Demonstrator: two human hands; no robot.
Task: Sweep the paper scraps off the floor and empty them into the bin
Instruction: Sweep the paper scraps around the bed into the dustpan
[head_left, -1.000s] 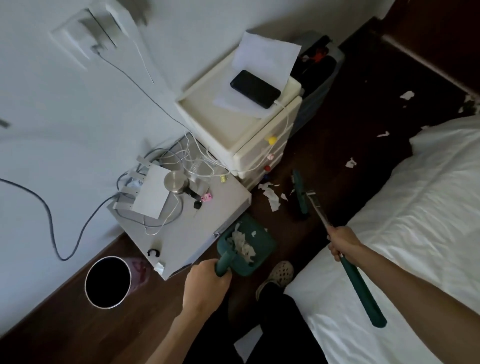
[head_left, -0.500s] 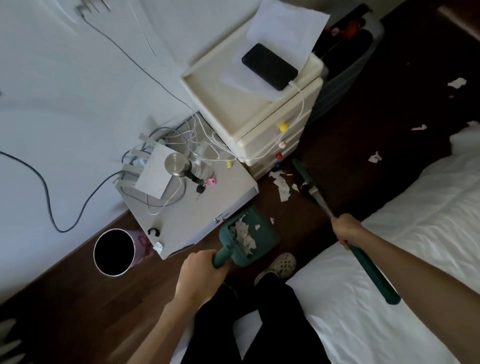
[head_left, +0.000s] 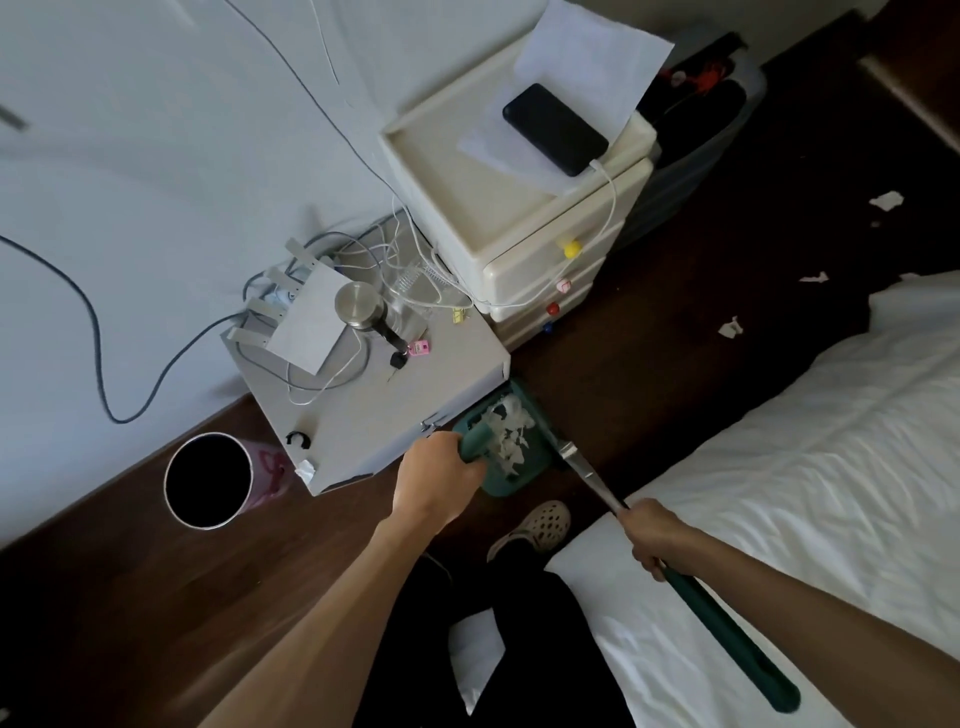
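Dark wood floor (head_left: 130, 597) runs between a pale wall and a white bed (head_left: 805, 467) on our right. Only one view, the head camera, so all notes come from it.

Against the wall: a cream drawer unit (head_left: 519, 208) with a phone (head_left: 555, 130) lying on a sheet of paper, and beside it a low grey table (head_left: 374, 395) carrying cables and a small metal pot. Round bin (head_left: 208, 480) stands on the floor, left of the table, mouth open to us and dark inside.

Our left hand (head_left: 434, 480) is clenched on the handle of the green dustpan (head_left: 506, 447). The pan sits just beside the table's near corner and holds a heap of white paper scraps (head_left: 506, 428). Our right hand (head_left: 652, 535) is closed around the broom (head_left: 727, 623) at the joint of its metal shaft and green grip; the shaft runs up to the pan's right edge, and the brush head is hidden there.

More loose scraps (head_left: 730, 327) lie on the floor farther off, near the bed and at the far right, well apart from the pan.

Judgement: we are at the loaded-pan stage, with part of the sweeping done. Next move calls for carrying the pan level, leftward past the table corner to the bin, then tipping it over the mouth. Light scraps could slide or flutter off if tilted early. The far scraps need another pass afterward.
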